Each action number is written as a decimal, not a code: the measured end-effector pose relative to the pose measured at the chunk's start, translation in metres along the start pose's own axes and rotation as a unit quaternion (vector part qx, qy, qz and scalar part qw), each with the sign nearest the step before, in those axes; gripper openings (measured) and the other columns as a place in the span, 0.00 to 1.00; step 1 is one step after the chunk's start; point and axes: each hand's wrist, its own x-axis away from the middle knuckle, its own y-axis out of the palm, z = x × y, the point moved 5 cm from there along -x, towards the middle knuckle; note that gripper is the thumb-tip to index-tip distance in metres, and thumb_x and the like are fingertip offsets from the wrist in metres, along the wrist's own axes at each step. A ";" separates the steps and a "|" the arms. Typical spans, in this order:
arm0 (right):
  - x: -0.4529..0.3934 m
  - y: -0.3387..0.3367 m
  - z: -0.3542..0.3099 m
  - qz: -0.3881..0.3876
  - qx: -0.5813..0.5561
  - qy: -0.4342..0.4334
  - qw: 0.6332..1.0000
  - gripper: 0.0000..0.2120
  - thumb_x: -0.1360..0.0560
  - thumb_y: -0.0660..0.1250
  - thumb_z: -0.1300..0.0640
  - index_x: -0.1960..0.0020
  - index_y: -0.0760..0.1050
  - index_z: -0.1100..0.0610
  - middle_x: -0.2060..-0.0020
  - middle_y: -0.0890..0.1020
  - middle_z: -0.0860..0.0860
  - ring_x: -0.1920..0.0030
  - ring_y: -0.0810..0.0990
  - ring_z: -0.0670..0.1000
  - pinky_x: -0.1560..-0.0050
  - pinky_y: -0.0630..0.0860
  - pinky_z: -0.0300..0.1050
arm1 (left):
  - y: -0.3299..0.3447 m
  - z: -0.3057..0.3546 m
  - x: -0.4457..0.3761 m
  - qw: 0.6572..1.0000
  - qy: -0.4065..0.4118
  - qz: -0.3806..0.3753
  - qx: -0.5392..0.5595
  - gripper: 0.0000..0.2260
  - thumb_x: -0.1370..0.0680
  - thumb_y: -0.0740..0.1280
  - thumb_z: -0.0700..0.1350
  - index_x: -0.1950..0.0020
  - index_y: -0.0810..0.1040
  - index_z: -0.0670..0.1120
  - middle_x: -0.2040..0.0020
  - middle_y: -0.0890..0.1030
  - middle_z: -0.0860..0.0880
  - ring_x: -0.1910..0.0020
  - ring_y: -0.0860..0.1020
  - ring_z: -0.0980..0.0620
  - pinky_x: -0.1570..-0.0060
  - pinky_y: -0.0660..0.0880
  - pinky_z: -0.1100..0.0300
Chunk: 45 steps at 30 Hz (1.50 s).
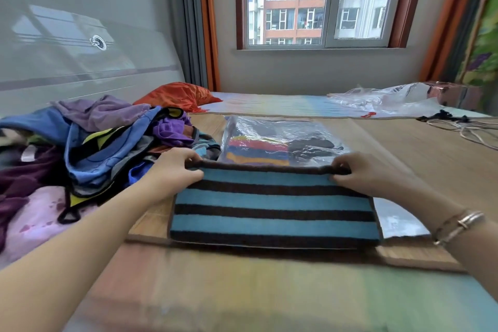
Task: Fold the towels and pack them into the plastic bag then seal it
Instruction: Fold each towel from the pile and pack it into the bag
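A teal towel with dark brown stripes (273, 210) lies folded on the bed mat in front of me. My left hand (172, 167) grips its far left corner. At the far right corner, my right hand (361, 170) pinches the same edge. Just behind the towel lies a clear plastic bag (272, 129) that holds folded towels, one with red, blue and orange stripes, one dark. The bag's near part is hidden under the teal towel, and a bare strip of the bag shows at the right.
A heap of unfolded towels and cloths (89, 148) in blue, purple and pink sits to the left. An orange pillow (177, 96) lies at the back. A second crumpled plastic bag (385, 101) and some cables (463, 127) are at the far right.
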 end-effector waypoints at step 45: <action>0.014 -0.018 0.024 -0.060 -0.693 0.190 0.693 0.11 0.26 0.61 0.63 0.66 0.75 0.60 0.73 0.78 0.52 0.74 0.78 0.48 0.68 0.78 0.38 | 0.194 0.131 0.002 0.975 0.049 -0.214 0.043 0.22 0.18 0.51 0.60 0.24 0.60 0.58 0.22 0.57 0.55 0.23 0.54 0.47 0.26 0.47 0.40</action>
